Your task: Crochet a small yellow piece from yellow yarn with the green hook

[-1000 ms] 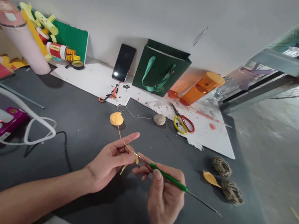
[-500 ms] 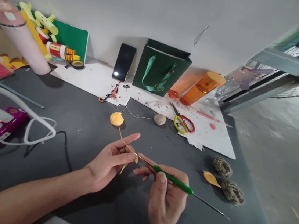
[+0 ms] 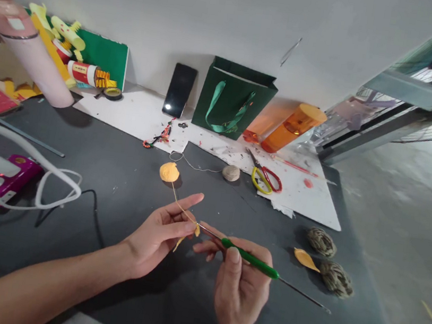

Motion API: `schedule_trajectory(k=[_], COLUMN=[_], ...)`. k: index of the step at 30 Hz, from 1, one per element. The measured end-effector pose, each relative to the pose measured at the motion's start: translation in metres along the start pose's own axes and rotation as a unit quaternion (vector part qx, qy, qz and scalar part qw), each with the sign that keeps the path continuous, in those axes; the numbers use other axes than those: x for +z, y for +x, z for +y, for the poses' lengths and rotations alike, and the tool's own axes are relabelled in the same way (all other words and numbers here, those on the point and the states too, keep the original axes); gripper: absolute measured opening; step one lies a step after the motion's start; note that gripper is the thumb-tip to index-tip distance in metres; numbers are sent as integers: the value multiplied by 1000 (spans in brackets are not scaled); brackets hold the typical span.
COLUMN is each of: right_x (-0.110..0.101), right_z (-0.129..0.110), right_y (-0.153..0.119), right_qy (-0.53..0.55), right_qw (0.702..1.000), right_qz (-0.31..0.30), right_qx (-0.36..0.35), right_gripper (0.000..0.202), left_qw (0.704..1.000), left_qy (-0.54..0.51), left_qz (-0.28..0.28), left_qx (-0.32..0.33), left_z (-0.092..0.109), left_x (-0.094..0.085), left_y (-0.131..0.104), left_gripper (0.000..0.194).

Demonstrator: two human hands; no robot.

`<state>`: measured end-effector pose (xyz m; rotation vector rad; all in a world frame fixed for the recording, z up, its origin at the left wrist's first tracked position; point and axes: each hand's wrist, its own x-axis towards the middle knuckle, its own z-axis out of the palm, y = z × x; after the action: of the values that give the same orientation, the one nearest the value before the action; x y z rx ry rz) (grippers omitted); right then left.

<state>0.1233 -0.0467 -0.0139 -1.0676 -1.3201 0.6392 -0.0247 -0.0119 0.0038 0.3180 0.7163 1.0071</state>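
My left hand (image 3: pixel 166 233) pinches a small yellow crochet piece (image 3: pixel 197 230) between thumb and fingers, its index finger stretched out. A yellow strand runs from that finger up to a yellow yarn ball (image 3: pixel 169 172) on the table. My right hand (image 3: pixel 241 283) is closed round the green handle of a crochet hook (image 3: pixel 252 260). The hook's thin metal tip meets the yellow piece at my left fingertips; the exact stitch is too small to make out. The hook's other metal end points down to the right.
Scissors (image 3: pixel 264 175), a beige yarn ball (image 3: pixel 231 173) and an orange bottle (image 3: pixel 293 129) lie or stand beyond my hands. Further back are a green paper bag (image 3: pixel 232 100) and a phone (image 3: pixel 180 90). Grey-green yarn bundles (image 3: pixel 336 278) sit right; a white cable (image 3: pixel 40 151) loops left.
Almost nothing differs. The rear end of the crochet hook has shifted very slightly up and left, while both hands stay in place with the yellow piece.
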Motion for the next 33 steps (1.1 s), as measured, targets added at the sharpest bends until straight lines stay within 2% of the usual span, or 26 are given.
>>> schedule_trajectory(k=[16, 26, 33], right_x=[2, 1, 2], right_z=[-1, -2, -4], right_y=[1, 4, 4], right_qy=[34, -25, -2], right_qw=[999, 999, 1000], right_qz=[1, 10, 4], right_qx=[3, -20, -17], right_gripper=[9, 11, 11], left_qw=[1000, 1000, 1000], left_qy=[8, 5, 5], left_qz=[-9, 1, 6], left_qx=[-4, -8, -1], left_z=[-1, -1, 0], left_x=[-2, -1, 2], left_y=[1, 1, 0], left_gripper=[53, 54, 53])
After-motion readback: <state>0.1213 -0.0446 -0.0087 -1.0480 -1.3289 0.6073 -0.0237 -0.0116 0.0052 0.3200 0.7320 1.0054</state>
